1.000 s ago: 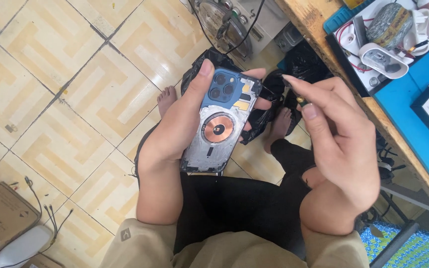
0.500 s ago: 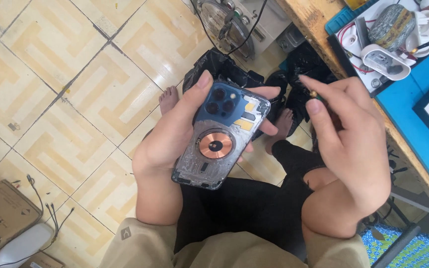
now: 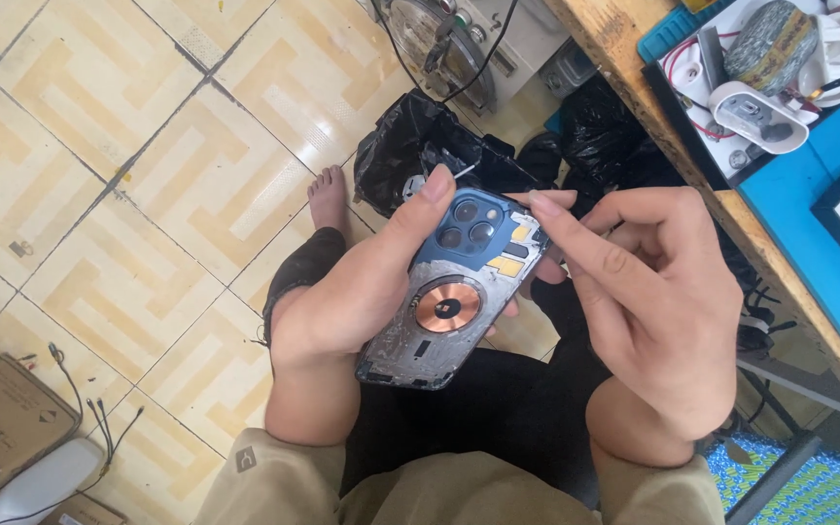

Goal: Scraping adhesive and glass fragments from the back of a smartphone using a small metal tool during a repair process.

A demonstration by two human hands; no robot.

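The left hand (image 3: 362,301) was closed around the phone back housing (image 3: 454,292), with the thumb on its top edge beside the camera holes (image 3: 469,224). The housing lay over the lap, inner side up, and its long axis ran from near the left wrist up and away, the camera end farthest from the body. The right hand (image 3: 663,311) had its fingers pinched; the index fingertip touched the upper right edge of the housing. The copper coil (image 3: 447,306) sat near the middle. Compared with half a second earlier, the right hand had come closer to the housing.
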